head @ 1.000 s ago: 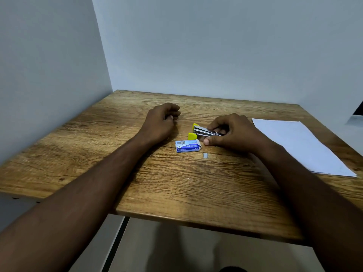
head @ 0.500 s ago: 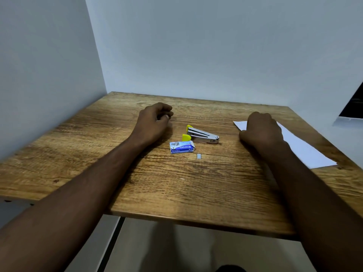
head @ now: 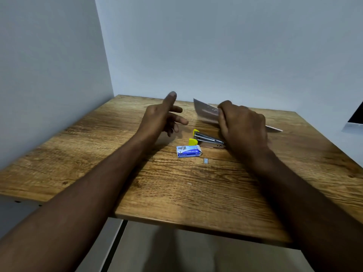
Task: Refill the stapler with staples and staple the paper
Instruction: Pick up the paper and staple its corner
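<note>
A small silver stapler with yellow ends (head: 206, 138) lies on the wooden table (head: 176, 193), its top hinged up. In front of it sits a blue staple box (head: 188, 151), and a short strip of staples (head: 205, 160) lies just right of the box. My right hand (head: 241, 124) grips the white paper (head: 205, 111) and holds it lifted and tilted above the table, behind the stapler. My left hand (head: 163, 116) hovers left of the stapler with its fingers spread, holding nothing.
White walls close the table in at the left and back. The table's front edge runs close to me, with the floor below. A dark object (head: 356, 116) shows at the far right edge.
My right hand has taken hold of the paper and swung it left, up off the table. My left hand has risen from a resting fist and spread its fingers.
</note>
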